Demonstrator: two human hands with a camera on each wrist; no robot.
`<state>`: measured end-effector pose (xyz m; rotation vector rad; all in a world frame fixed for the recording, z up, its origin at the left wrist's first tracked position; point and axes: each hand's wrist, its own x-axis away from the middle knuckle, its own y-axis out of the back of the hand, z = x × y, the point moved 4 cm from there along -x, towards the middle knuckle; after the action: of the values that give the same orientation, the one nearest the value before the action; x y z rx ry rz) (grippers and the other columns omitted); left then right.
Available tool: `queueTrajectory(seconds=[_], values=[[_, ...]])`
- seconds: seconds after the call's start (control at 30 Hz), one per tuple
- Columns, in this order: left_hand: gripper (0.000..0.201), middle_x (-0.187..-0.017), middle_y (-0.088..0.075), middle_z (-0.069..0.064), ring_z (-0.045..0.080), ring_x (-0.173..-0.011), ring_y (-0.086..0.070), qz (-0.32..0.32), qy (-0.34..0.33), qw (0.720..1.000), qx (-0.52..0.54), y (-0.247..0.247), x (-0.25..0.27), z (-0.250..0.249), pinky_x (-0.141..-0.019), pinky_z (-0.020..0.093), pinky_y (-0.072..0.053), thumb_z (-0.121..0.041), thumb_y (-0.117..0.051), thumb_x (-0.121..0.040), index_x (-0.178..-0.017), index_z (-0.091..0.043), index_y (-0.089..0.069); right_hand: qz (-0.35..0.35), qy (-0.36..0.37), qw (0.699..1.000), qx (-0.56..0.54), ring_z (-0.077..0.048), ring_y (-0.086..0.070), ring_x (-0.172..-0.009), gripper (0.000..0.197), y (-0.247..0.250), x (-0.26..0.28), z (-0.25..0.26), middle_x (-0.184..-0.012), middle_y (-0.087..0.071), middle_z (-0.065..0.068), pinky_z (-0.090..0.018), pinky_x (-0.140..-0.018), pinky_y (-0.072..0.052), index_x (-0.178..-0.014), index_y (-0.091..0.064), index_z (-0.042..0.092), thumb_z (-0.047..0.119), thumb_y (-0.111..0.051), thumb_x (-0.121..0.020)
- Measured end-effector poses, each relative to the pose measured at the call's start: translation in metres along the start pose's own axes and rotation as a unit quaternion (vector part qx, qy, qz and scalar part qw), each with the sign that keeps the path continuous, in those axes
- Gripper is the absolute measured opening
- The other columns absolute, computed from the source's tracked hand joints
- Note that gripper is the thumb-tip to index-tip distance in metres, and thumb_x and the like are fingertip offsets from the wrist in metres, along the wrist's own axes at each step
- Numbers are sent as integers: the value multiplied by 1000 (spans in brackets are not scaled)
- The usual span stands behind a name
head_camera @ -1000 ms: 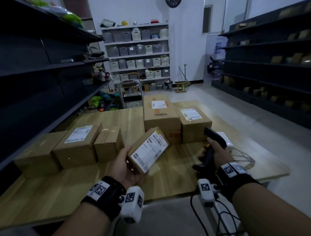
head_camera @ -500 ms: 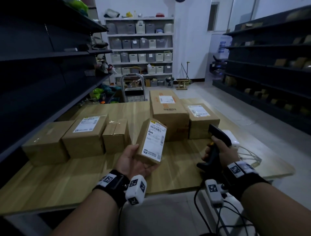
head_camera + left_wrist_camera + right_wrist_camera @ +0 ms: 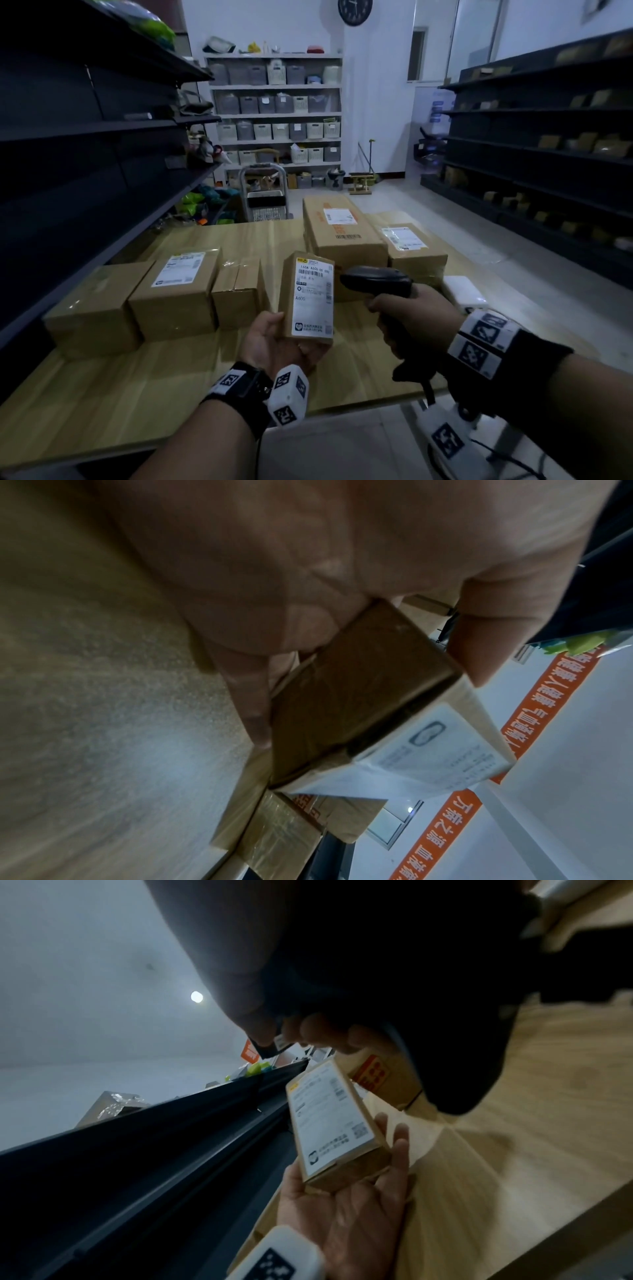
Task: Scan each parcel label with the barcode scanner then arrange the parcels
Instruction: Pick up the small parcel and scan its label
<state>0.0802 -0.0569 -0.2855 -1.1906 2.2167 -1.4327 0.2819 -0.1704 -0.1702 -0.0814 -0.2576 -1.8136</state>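
Scanner (image 3: 376, 281) now raised beside parcel (image 3: 310, 297); left grip (image 3: 281, 346) holds parcel; right grip (image 3: 416, 320) clasps scanner

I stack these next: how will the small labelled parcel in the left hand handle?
The small parcel looks stiff, with crisp cardboard edges. Probably light: the left hand alone holds it upright. Stood on end it may tip, being tall and narrow.

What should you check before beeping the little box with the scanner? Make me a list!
1. Left hand grips the small parcel: ok.
2. Its label faces up, barcode uncovered: ok.
3. Right hand holds the scanner: ok.
4. Scanner nose points at the label: ok, it sits just beside the barcode end.
5. Finger on the trigger: cannot tell.
6. Scan light on the barcode: cannot tell, none visible.
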Motion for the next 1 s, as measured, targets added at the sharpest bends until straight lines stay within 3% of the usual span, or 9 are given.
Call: queueTrajectory(seconds=[0.07,0.17,0.27,0.43,0.5,0.63,0.77,0.87,1.0], values=[[83,-156,-52,34,42,-117,-57,-2,-2,1000,5,-1,-1,1,-83,58,-65,-29,-72,-77,-152,7,-59,1,0,1000,14,-27,-53,-55,20,-6,6,9,-62,-58,-12,-41,-60,-46,-107,-70,-1,15,-73,-96],[69,-156,-55,38,50,-140,-50,-16,2,1000,6,2,-1,3,-115,64,-49,-32,-60,-90,-144,11,-65,7,-8,1000,3,-26,-53,-53,17,-9,13,19,-62,-58,-10,-38,-59,-46,-96,-69,4,19,-76,-94],[68,-154,-58,36,49,-147,-50,-17,10,1000,12,2,0,3,-113,63,-49,-34,-57,-95,-147,8,-64,3,-20,1000,-13,-25,-54,-54,19,-6,15,24,-64,-58,-9,-40,-62,-47,-98,-69,6,21,-78,-92],[67,-152,-60,37,53,-155,-43,-23,7,1000,9,2,0,2,-125,64,-38,-35,-57,-97,-150,5,-62,6,-52,998,-33,-24,-48,-52,18,-2,13,19,-66,-52,-10,-37,-56,-41,-104,-67,5,17,-74,-93],[67,-151,-59,38,54,-152,-46,-22,10,1000,11,1,0,2,-117,65,-47,-35,-56,-96,-149,5,-62,11,-55,998,-41,-23,-47,-50,17,0,11,14,-64,-52,-9,-35,-54,-41,-105,-67,5,16,-74,-94],[75,-156,-55,37,53,-135,-56,-15,16,1000,18,-2,1,1,-86,60,-64,-35,-60,-90,-155,3,-57,17,-40,997,-66,-24,-51,-47,15,6,7,7,-61,-54,-10,-35,-54,-44,-98,-65,6,16,-75,-94],[75,-156,-56,36,51,-151,-48,-18,11,1000,5,0,1,1,-105,63,-56,-36,-62,-92,-158,-1,-54,6,-33,989,-143,-24,-55,-53,20,26,-6,-4,-66,-57,-8,-33,-54,-49,-96,-68,8,26,-77,-94],[70,-152,-61,35,52,-153,-45,-24,-12,1000,-16,-2,2,1,-126,65,-36,-35,-62,-93,-155,-1,-56,-53,-34,966,-252,-22,-52,-52,25,51,-28,-29,-65,-54,-5,-31,-55,-46,-85,-64,14,34,-71,-97],[68,-149,-64,33,47,-157,-42,-18,-11,999,-33,-7,5,0,-131,58,-28,-39,-61,-93,-148,1,-63,-107,-49,920,-373,-19,-50,-52,29,75,-57,-76,-64,-50,-1,-29,-52,-48,-80,-54,18,36,-62,-100]])
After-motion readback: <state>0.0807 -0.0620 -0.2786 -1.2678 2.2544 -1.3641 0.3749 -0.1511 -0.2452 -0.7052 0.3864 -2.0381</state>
